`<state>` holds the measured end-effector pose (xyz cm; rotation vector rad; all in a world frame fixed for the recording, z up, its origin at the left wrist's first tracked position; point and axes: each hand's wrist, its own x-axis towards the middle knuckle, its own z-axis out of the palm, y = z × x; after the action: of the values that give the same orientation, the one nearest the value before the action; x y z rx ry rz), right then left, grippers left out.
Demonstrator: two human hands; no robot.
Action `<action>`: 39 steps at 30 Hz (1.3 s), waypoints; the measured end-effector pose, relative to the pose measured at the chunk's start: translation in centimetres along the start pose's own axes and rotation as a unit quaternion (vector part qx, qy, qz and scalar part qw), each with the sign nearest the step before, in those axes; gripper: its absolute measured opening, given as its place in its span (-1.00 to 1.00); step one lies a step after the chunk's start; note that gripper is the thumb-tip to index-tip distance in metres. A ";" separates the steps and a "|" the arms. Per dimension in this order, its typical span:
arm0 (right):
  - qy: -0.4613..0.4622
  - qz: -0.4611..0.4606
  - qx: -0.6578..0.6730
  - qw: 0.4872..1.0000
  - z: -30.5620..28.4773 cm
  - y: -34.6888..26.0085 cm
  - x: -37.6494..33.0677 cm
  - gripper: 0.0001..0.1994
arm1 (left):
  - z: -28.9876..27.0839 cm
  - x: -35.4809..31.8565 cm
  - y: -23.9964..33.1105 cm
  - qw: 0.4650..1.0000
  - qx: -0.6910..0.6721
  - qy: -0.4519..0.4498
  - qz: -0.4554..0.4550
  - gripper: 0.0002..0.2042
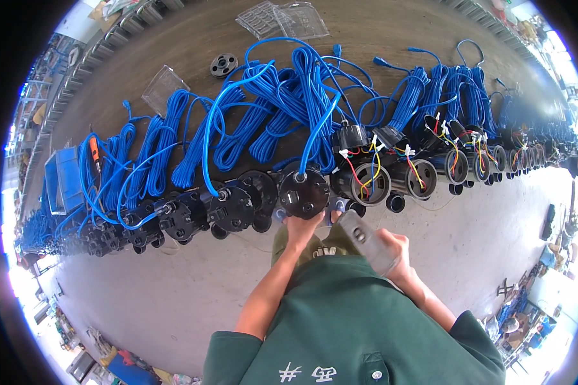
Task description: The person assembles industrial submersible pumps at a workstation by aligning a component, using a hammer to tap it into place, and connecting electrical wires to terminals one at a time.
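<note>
Right at the bench edge, in the middle, is a black round-capped cylinder with a blue cable rising from its cap. My left hand grips it from the near side, its fingers partly hidden under the cap. My right hand is closed round a grey, block-like tool with a round dark spot near its upper end; its exact kind is unclear. That tool is held up over my lap, apart from the cylinder. Right of the cylinder, open cylinders show coloured wires with white connectors.
More black capped cylinders line the edge to the left. Bundled blue cables cover the bench behind them. Clear plastic trays, a black round part and an orange-handled tool lie farther back.
</note>
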<state>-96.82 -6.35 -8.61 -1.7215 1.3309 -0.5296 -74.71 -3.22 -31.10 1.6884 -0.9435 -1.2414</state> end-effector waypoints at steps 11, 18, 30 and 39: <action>-0.013 -0.053 -0.170 0.984 3.6 2.0 3.4 -0.77 | -0.3 0.2 2.1 0.998 0.054 0.009 -0.018 -0.56; -0.083 0.033 0.014 0.996 -0.1 -0.6 0.3 -0.88 | -1.7 -0.4 2.8 0.967 -0.085 -0.086 -0.225 -0.61; -0.013 0.045 0.174 0.984 -4.8 -5.8 2.0 -0.77 | -4.0 -3.4 -5.7 0.989 0.104 -0.051 -0.089 -0.67; -0.044 0.230 0.358 0.904 -2.6 -3.9 0.5 -0.67 | -7.6 -3.7 5.1 0.978 0.155 -0.119 -0.074 -0.62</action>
<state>-96.48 -7.63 -4.02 -0.7889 1.2124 -0.5607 -68.73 -0.47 -23.77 1.9073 -1.2241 -1.4796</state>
